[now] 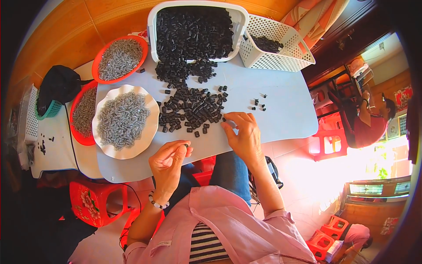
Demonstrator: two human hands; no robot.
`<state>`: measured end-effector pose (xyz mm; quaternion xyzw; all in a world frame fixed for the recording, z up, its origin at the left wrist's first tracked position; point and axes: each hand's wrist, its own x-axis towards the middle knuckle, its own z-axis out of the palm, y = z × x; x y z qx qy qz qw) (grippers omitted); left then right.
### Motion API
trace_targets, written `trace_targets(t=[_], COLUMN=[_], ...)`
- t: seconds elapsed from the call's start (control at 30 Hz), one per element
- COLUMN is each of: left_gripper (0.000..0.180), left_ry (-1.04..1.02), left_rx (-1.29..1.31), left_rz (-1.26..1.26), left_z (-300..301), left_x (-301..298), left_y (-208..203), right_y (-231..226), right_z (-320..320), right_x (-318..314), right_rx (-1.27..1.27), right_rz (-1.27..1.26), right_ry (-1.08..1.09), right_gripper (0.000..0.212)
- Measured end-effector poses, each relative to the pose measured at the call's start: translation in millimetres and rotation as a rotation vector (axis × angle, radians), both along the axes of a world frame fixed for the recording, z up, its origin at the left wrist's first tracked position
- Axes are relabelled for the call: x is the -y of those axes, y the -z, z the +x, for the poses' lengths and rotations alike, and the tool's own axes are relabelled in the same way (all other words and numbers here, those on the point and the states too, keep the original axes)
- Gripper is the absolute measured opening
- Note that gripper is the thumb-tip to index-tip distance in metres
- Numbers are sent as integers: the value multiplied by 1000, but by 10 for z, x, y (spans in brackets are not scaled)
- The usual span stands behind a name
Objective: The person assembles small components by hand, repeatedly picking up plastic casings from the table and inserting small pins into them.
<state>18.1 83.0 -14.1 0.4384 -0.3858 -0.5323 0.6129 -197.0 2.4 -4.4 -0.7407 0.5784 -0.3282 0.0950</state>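
Small black piece (186, 144) pinched at fingertips of left hand (168, 163), raised just off tabletop (281, 110) edge. Right hand (244, 134) palm-down, fingers spread loose, touching scattered black pieces (193, 108); grasping nothing visible.

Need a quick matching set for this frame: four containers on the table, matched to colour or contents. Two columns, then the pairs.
Column 1:
1. scalloped plate
2. round bowl
3. solid-walled tub
4. perforated basket

Column 2:
A. heaped with small black cylindrical pieces, spilling onto the table
B. white, piled with small grey metal pieces, nearest the left hand
C. white lattice walls, a few black pieces inside
D. orange-red rim, filled with grey metal pieces

Pairs: 1-B, 2-D, 3-A, 4-C
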Motion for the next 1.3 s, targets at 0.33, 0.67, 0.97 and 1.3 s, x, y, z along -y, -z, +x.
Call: trace_targets(t=[0.33,0.67,0.97,1.3], left_gripper=[18,15,16,18], left_ry=[47,124,39,56], left_rx=[131,98,106,50], left_rz=[101,129,-67,-94], left_z=[76,126,106,140], left_x=[-33,14,-28,-57], left_y=[-56,14,95,159], right_y=[-95,-35,-43,-105], right_z=[232,331,412,428], right_x=[1105,1440,1404,1306], right_rx=[64,-59,-168,-105], right_rz=[-63,101,55,119], right_ry=[-167,-367,-329,-390], right_gripper=[5,14,10,11])
